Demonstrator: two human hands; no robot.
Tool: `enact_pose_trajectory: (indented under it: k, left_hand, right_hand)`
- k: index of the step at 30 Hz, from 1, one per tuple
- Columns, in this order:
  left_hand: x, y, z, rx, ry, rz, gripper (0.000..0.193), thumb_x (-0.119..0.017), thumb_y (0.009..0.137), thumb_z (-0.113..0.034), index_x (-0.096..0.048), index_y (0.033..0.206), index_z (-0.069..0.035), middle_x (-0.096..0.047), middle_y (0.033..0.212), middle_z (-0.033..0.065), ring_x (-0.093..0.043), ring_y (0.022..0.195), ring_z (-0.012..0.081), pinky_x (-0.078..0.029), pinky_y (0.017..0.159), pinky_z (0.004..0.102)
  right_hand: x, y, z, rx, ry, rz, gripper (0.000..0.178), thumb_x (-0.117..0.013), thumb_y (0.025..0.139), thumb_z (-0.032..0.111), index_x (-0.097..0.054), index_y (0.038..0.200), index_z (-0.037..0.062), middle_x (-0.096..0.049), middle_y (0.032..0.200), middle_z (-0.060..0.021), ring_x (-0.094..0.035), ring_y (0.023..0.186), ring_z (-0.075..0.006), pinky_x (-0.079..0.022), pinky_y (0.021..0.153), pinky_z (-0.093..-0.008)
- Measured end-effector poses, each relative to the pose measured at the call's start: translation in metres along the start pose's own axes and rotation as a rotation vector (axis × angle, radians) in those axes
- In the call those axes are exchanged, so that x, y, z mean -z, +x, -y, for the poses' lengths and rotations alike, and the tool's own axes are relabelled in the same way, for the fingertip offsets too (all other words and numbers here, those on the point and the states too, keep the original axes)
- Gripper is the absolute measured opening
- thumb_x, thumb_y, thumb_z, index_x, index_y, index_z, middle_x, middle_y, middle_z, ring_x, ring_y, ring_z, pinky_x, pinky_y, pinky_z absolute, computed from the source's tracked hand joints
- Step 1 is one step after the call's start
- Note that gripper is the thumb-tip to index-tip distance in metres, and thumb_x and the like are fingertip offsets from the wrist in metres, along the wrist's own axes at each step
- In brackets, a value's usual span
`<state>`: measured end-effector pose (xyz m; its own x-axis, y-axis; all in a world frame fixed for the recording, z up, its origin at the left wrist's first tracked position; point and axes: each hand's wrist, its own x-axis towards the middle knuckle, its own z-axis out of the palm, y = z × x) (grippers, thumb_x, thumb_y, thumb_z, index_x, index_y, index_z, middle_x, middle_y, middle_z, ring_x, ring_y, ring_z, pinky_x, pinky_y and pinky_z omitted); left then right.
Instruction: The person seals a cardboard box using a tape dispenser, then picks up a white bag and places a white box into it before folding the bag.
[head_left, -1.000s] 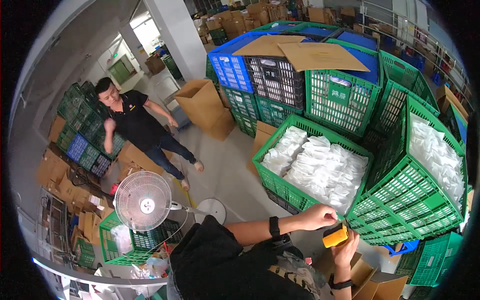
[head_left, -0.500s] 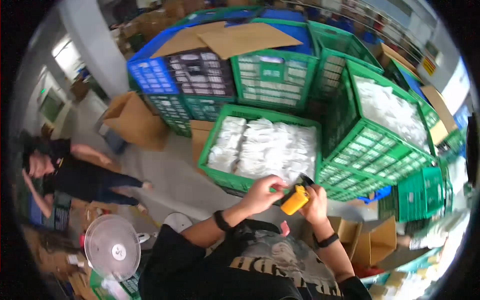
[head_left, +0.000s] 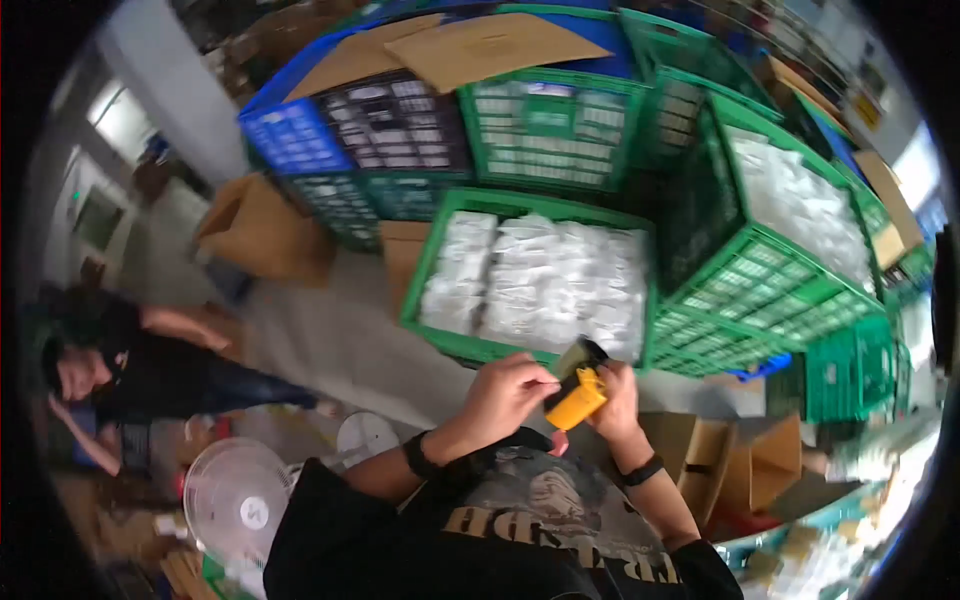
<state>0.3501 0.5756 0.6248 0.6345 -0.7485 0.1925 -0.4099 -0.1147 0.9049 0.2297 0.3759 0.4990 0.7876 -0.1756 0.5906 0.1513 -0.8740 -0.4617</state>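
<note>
My right hand [head_left: 615, 402] is closed around a yellow block-shaped thing [head_left: 577, 402], whose exact kind I cannot tell. Against it sits a thin flat black piece [head_left: 583, 352], tilted upward in the same grip. My left hand [head_left: 503, 396] has thumb and fingers pinched together beside the left edge of these; what lies between its fingertips is too small to make out. Both hands are held in front of my chest, at the near rim of a green crate [head_left: 428, 262]. Rows of white plastic-wrapped packets [head_left: 545, 280] fill that crate.
Stacked green crates [head_left: 765, 262] stand to the right, the top one full of white packets. Behind are more crates under cardboard sheets [head_left: 495, 48]. Open cardboard boxes [head_left: 268, 232] stand left and lower right. A white fan [head_left: 235, 500] and another person [head_left: 165, 365] are at left.
The yellow thing and black piece have shifted slightly left and turned, showing more of the black piece's flat side. My left fingertips have come closer to them. The view has tilted a little.
</note>
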Motion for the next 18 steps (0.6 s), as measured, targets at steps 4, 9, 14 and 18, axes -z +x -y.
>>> enact_pose_trajectory:
  k: [4, 9, 14, 18]
  left_hand:
    - [-0.003, 0.000, -0.002, -0.050, 0.020, -0.056, 0.008, -0.071, 0.086, -0.002, -0.066, 0.090, 0.002, -0.061, 0.079, 0.0095, -0.062, 0.070, 0.0189, -0.048, 0.060, 0.0311]
    - [0.032, -0.017, -0.024, -0.040, 0.082, -0.054, 0.009, -0.072, 0.085, -0.004, -0.066, 0.089, 0.001, -0.061, 0.079, 0.0093, -0.061, 0.070, 0.0211, -0.047, 0.061, 0.0322]
    - [0.034, -0.036, -0.026, -0.032, 0.106, -0.135, 0.009, -0.072, 0.085, -0.004, -0.066, 0.090, 0.001, -0.061, 0.079, 0.0091, -0.061, 0.070, 0.0219, -0.047, 0.060, 0.0332]
    - [0.041, -0.047, -0.035, 0.009, 0.105, -0.169, 0.007, -0.071, 0.087, -0.006, -0.067, 0.090, -0.001, -0.064, 0.081, 0.0087, -0.062, 0.070, 0.0212, -0.048, 0.061, 0.0319]
  right_hand:
    - [-0.003, -0.018, -0.015, 0.050, 0.065, -0.018, 0.065, -0.080, 0.070, 0.027, -0.050, 0.121, -0.0012, -0.054, 0.108, -0.0241, -0.054, 0.096, -0.0415, -0.045, 0.084, -0.0495]
    - [-0.005, -0.038, -0.058, 0.107, 0.056, 0.056, 0.071, -0.077, 0.076, 0.030, -0.041, 0.129, -0.0001, -0.052, 0.109, -0.0260, -0.052, 0.096, -0.0437, -0.044, 0.084, -0.0529]
    - [-0.004, -0.042, -0.059, 0.171, -0.017, 0.060, 0.074, -0.076, 0.077, 0.032, -0.038, 0.131, 0.0002, -0.050, 0.109, -0.0260, -0.051, 0.095, -0.0453, -0.044, 0.084, -0.0535]
    - [-0.012, -0.046, -0.061, 0.168, 0.017, 0.071, 0.074, -0.078, 0.074, 0.031, -0.040, 0.131, 0.0012, -0.050, 0.109, -0.0241, -0.051, 0.096, -0.0439, -0.044, 0.085, -0.0531]
